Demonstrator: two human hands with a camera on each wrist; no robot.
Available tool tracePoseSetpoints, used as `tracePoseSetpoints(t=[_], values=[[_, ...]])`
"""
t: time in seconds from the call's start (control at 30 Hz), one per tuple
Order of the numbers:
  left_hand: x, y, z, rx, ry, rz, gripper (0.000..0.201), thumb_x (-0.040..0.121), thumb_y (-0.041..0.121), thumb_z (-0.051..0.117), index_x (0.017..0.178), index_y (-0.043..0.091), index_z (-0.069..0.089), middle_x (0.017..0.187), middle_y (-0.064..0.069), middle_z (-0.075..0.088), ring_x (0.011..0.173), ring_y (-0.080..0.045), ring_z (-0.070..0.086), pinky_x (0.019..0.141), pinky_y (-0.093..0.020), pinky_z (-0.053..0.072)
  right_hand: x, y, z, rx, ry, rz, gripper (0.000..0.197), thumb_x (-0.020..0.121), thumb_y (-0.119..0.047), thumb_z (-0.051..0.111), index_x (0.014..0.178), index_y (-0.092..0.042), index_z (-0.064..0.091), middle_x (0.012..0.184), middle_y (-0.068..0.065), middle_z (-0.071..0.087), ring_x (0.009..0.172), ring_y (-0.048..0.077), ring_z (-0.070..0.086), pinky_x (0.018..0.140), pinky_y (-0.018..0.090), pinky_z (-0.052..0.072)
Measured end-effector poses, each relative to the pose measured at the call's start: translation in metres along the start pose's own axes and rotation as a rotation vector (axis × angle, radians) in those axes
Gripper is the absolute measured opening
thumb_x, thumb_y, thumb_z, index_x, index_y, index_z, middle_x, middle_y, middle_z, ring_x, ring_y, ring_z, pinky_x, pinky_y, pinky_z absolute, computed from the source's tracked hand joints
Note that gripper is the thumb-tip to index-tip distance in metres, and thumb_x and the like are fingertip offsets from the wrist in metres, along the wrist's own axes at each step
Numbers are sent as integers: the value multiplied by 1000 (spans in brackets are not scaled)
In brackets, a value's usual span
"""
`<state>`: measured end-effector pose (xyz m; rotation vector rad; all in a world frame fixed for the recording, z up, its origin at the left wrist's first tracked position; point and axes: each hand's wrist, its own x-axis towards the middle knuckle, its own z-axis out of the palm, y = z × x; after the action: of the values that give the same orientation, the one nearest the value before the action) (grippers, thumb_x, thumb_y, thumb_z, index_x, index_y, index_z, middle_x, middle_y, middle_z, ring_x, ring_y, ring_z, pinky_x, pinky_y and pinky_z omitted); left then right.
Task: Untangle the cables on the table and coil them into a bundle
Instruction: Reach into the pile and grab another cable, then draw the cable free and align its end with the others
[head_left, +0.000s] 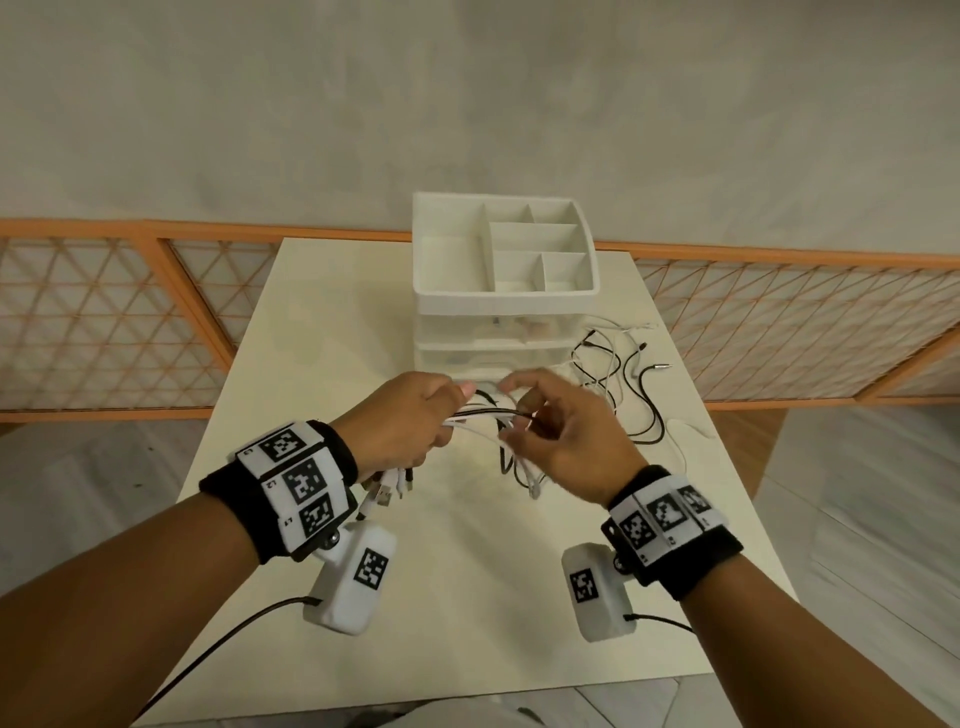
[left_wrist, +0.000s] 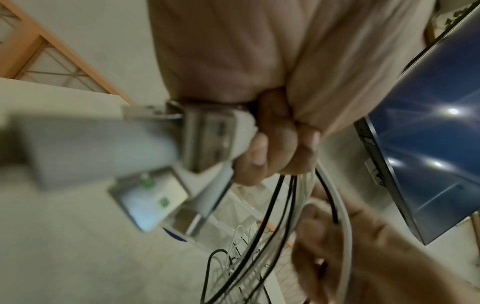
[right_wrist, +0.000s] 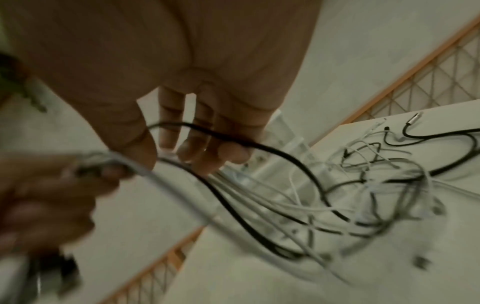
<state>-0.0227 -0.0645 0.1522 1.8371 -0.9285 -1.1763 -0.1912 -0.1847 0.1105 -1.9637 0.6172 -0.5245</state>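
Several white and black cables (head_left: 483, 415) stretch between my two hands above the table. My left hand (head_left: 441, 415) grips them in a fist, and their USB plugs (head_left: 387, 491) hang below its wrist; the left wrist view shows the plugs (left_wrist: 207, 133) beside the curled fingers (left_wrist: 275, 148). My right hand (head_left: 519, 415) curls its fingers round the same strands a little to the right. In the right wrist view a black cable (right_wrist: 259, 146) crosses its fingertips (right_wrist: 228, 152). The free ends lie in a loose tangle (head_left: 618, 374) on the table, also seen as a tangle (right_wrist: 376, 174).
A white drawer organizer (head_left: 506, 296) with open top compartments stands at the back of the white table (head_left: 457, 571), just beyond my hands. An orange lattice fence (head_left: 104, 322) runs behind the table. A dark screen (left_wrist: 428, 144) hangs on the wall.
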Motion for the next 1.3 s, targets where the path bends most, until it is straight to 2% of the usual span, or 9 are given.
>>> tracePoseSetpoints(t=[0.17,0.4,0.57,0.73,0.87,0.97,1.1,1.2,1.3], values=[[-3,4,1,-55,38,36,35,102,40,47,77,15,46,51,10,30,45,-10,20,45,-24,19,-8,48,12,-360,-29,183,27,89,-43,69,74,-21,70,73,-4,64,69,6,56,69,25,42],[0,-8,-3,-2,44,-116,35,101,43,49,81,15,56,50,7,35,42,-10,24,41,-21,25,12,0,-30,43,320,159,16,70,-15,89,72,-11,74,70,7,70,56,7,58,57,18,46],[13,6,-24,-245,336,8,31,101,40,50,95,13,64,44,11,39,42,-12,28,46,-26,27,-2,-4,-28,-246,-67,170,37,82,-35,79,68,-5,61,58,6,57,50,12,49,53,26,43],[8,30,-23,-474,309,227,32,101,38,54,77,16,53,62,2,27,43,-11,24,43,-25,25,-21,62,-19,-582,-234,314,34,84,-61,61,88,-28,68,95,-13,66,99,17,63,93,37,49],[4,37,-19,-426,243,260,37,100,40,53,74,14,51,66,-3,24,41,-12,20,43,-24,23,3,65,-58,-651,-63,381,36,94,-55,52,69,-29,54,89,3,61,88,28,61,76,37,49],[0,52,-27,-549,283,341,37,100,40,53,74,13,51,52,1,29,36,-9,21,42,-23,23,14,56,-95,-710,187,336,26,97,-48,51,85,-29,64,92,5,58,87,26,55,72,35,43],[-3,73,-34,-761,258,481,35,99,40,53,73,18,46,42,11,24,35,-8,19,43,-26,20,9,70,-77,-741,54,519,28,96,-49,45,87,-27,59,94,6,62,91,33,61,76,36,47],[1,64,-28,-516,271,403,36,101,38,52,69,21,49,46,11,28,40,-10,21,43,-25,21,5,86,-66,-556,83,619,22,92,-40,53,89,-22,64,97,15,74,89,38,70,80,47,58],[14,36,-24,-166,305,193,35,102,39,48,77,16,51,50,7,35,47,-15,25,45,-24,24,24,59,-96,-476,420,512,18,93,-18,55,100,-13,71,99,14,74,94,33,69,82,41,57]])
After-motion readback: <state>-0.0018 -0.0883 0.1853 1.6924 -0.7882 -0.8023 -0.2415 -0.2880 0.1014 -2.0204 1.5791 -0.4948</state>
